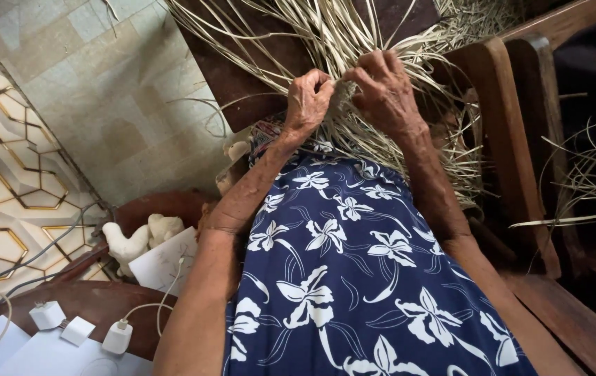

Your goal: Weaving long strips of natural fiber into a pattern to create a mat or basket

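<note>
Pale dried straw strips (pixel 326 31) spread in a loose fan across my lap and a dark brown board (pixel 242 69) beyond my knees. My left hand (pixel 308 101) and my right hand (pixel 381 87) meet at the middle of the bundle, both with fingers pinched on strips where they cross. The two hands touch each other at the fingertips. More strips (pixel 451 153) trail below my right wrist. I wear a navy dress with white flowers (pixel 346 271).
A wooden chair arm and frame (pixel 521 139) runs along the right, with loose strips (pixel 590 181) past it. At lower left a small round wooden table (pixel 96 299) holds white chargers (pixel 117 338), cables, papers and a white figurine (pixel 127 240). Patterned tile floor lies left.
</note>
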